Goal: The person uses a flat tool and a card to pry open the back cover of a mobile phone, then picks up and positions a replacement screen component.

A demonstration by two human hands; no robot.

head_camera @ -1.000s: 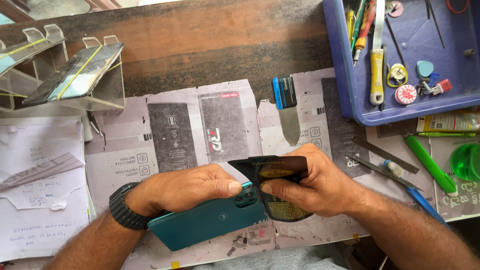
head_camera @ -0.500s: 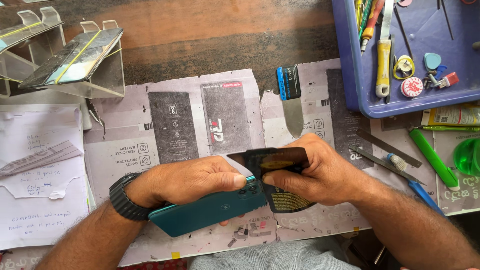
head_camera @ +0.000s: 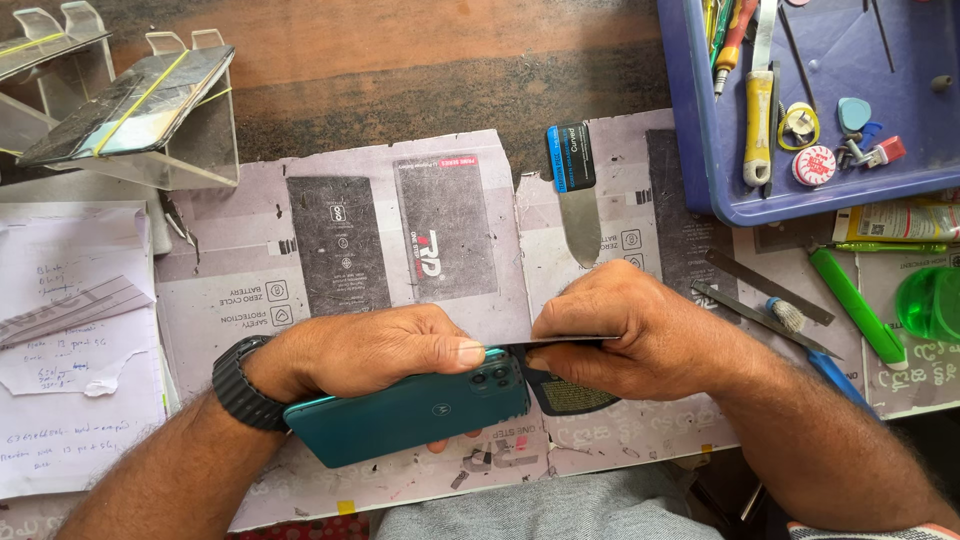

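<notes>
My left hand [head_camera: 375, 352] grips a teal phone [head_camera: 410, 412] from above, back side up, with its camera cluster at the right end. A black watch sits on that wrist. My right hand [head_camera: 625, 330] pinches a thin dark card or sheet [head_camera: 565, 342], held flat and seen edge-on, with its edge against the phone's camera end. A dark oval piece [head_camera: 570, 398] lies under my right hand on the mat. Both hands meet just above the near edge of the work surface.
A flattened printed cardboard mat [head_camera: 430, 230] covers the wooden table. A blue tool tray [head_camera: 700, 150] with screwdrivers and picks stands at the back right. A scraper [head_camera: 575, 190], tweezers [head_camera: 760, 310], green tools [head_camera: 850, 300], handwritten papers [head_camera: 70, 350] and clear acrylic stands [head_camera: 140, 110] lie around.
The dark sheet in my right hand has tilted from showing its face to lying flat and edge-on at the phone's camera end. Both hands stay in much the same place.
</notes>
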